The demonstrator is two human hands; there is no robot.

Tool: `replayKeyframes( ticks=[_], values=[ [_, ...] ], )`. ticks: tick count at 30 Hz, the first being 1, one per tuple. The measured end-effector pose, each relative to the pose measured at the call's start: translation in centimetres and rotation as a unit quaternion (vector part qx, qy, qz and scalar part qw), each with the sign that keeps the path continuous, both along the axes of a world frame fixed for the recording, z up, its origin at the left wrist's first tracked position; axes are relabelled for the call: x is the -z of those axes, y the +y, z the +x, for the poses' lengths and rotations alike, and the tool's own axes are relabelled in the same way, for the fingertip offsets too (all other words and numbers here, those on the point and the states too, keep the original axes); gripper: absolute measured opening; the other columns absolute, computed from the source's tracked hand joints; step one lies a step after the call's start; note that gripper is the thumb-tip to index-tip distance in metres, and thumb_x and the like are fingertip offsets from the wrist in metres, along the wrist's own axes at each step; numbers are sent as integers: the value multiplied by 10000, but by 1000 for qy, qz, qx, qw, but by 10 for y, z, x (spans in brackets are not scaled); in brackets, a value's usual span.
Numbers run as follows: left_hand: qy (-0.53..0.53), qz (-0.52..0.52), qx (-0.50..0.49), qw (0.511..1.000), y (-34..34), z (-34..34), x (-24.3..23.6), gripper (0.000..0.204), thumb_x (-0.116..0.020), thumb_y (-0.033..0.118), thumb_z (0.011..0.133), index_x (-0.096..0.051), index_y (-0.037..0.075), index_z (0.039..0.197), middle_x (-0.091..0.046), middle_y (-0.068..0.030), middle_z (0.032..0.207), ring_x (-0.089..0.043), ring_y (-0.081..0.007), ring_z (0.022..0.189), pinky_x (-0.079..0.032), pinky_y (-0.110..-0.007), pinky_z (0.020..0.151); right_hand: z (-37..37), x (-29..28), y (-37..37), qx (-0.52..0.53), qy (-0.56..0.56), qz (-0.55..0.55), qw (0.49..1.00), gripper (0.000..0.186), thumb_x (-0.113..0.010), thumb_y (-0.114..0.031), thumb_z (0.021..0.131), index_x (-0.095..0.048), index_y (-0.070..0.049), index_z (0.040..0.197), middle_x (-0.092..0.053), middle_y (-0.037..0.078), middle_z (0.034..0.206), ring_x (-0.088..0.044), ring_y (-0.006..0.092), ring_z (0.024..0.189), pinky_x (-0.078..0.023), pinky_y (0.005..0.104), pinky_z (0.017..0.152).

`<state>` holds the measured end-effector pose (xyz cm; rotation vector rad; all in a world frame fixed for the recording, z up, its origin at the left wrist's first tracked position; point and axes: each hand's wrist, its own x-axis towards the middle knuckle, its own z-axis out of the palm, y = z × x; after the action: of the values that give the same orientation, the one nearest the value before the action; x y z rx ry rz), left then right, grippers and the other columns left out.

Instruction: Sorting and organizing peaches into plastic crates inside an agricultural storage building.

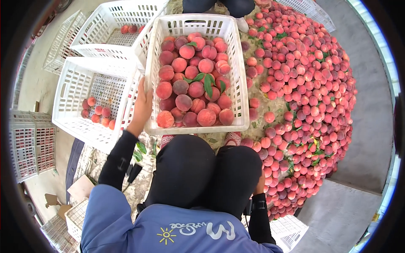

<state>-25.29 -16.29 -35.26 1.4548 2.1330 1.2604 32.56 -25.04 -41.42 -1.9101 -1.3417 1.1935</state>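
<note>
Crate: the peach-filled crate (202, 130) stands just ahead of the knees (183, 168); the upper peaches (206, 117) and some leaves (208, 84) cover the lower ones.
Left hand: against that crate's left wall, fingertips hard to make out; I cannot tell how firmly it grasps.
Right hand (260, 185): mostly hidden behind the right knee, near the pile (312, 109); grasping or released, I cannot tell.
Left crates: the near one (84, 128) holds a few peaches; the far one (105, 51) is partly covered.
Far edge: another person's legs (198, 6), cut off.
</note>
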Motion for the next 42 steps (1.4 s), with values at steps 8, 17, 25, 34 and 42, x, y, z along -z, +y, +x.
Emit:
replayKeyframes(
  ticks=[8, 17, 25, 34, 42],
  values=[
    [-188, -43, -91, 977, -59, 49, -7, 496, -464, 159, 1031, -350, -43, 1470, -504, -161, 1360, -534, -186, 1166, -447, -291, 975, -83, -58, 151, -279, -118, 273, 913, 386, -511, -212, 1017, -525, 35, 1312, -559, 142, 1314, -553, 258, 1179, -423, 346, 1021],
    [-265, 10, -155, 952, -51, 55, -17, 432, -457, 221, 1044, -485, -45, 1383, -590, -114, 1278, -541, -173, 1165, -404, -306, 1017, -214, -114, 257, -288, 148, 95, 941, 589, -558, -99, 941, -350, 8, 1482, -570, 111, 1286, -568, 161, 1116, -454, 313, 966],
    [-403, 29, -239, 883, -45, 65, -26, 393, -475, 160, 1041, -491, -32, 1384, -581, -109, 1283, -560, -162, 1142, -439, -307, 994, -225, -111, 260, -187, 191, 32, 963, 607, -516, 20, 878, -377, 16, 1469, -566, 86, 1290, -555, 150, 1127, -450, 288, 966],
    [-340, -4, -197, 919, -28, 27, -29, 379, -503, 142, 1032, -502, -45, 1361, -609, -108, 1234, -583, -160, 1103, -455, -303, 976, -241, -104, 260, -161, 222, 58, 960, 579, -494, 33, 861, -413, 16, 1434, -571, 78, 1272, -571, 151, 1088, -460, 281, 945],
    [-56, 6, -129, 990, -34, 4, -5, 356, -482, 86, 1017, -540, 4, 1358, -581, -112, 1318, -536, -198, 1210, -406, -329, 1048, -239, -98, 272, -253, 139, 122, 950, 533, -606, -214, 960, -459, -52, 1446, -634, 35, 1140, -579, 93, 942, -494, 262, 804]
  ],
)
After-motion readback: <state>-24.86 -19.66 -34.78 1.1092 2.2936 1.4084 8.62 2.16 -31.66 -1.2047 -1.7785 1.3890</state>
